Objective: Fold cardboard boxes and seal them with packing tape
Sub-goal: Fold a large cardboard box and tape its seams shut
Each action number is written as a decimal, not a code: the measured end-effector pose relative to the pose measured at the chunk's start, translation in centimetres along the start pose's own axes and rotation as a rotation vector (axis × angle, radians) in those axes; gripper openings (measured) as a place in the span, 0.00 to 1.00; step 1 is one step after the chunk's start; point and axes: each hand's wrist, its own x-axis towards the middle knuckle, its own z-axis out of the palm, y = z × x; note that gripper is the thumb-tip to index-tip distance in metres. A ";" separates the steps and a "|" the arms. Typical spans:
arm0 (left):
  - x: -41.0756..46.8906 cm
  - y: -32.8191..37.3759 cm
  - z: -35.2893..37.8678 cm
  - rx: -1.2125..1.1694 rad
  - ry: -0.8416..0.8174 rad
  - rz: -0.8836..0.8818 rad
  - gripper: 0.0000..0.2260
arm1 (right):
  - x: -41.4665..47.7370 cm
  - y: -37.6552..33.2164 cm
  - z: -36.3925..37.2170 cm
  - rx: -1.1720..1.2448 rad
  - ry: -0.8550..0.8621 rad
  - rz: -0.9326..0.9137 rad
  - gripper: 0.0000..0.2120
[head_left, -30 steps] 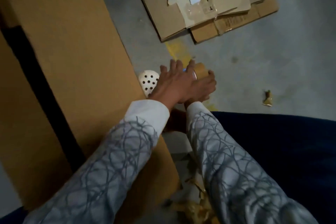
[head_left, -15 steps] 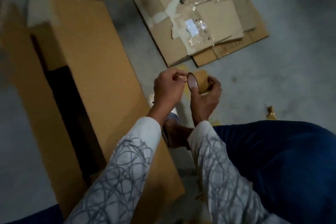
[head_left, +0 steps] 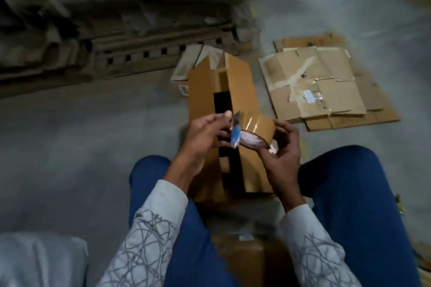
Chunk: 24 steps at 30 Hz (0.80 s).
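A brown roll of packing tape (head_left: 255, 128) is held up in front of me above a cardboard box (head_left: 241, 91). My right hand (head_left: 281, 158) cups the roll from below and the right. My left hand (head_left: 205, 134) pinches the tape's loose end near the roll's left rim, beside a small blue-handled cutter (head_left: 235, 134). The brown box lies on the floor between my knees, its two top flaps apart with a dark gap between them.
Flattened, taped cardboard sheets (head_left: 326, 86) lie on the grey floor to the right of the box. A stack of dark pallets and cardboard (head_left: 116, 37) fills the back left. A second small box (head_left: 186, 72) sits behind the brown box. My blue-trousered knees flank the box.
My head has lifted, so the box now shows farther away and whole. Both hands rose with the tape roll from the floor, and my left hand went from covering it to pinching its end.
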 end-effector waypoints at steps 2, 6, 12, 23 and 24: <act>-3.0 -1.4 -1.0 -0.005 -0.012 0.021 0.14 | -1.7 -1.0 0.0 -0.007 -0.129 0.003 0.30; -5.9 -4.3 -2.4 -0.235 0.024 0.070 0.12 | -3.3 -2.5 -0.4 -0.067 -0.237 -0.041 0.31; -7.7 -7.6 -2.1 -0.411 -0.145 -0.046 0.16 | -5.3 -3.2 -3.1 -0.390 -0.297 -0.107 0.25; -5.0 -10.2 1.0 -0.291 -0.225 -0.170 0.04 | -5.4 0.7 -5.2 -0.521 -0.181 0.234 0.16; -4.8 -10.3 0.9 -0.292 -0.221 -0.171 0.04 | -5.1 1.0 -5.0 -0.501 -0.187 0.287 0.16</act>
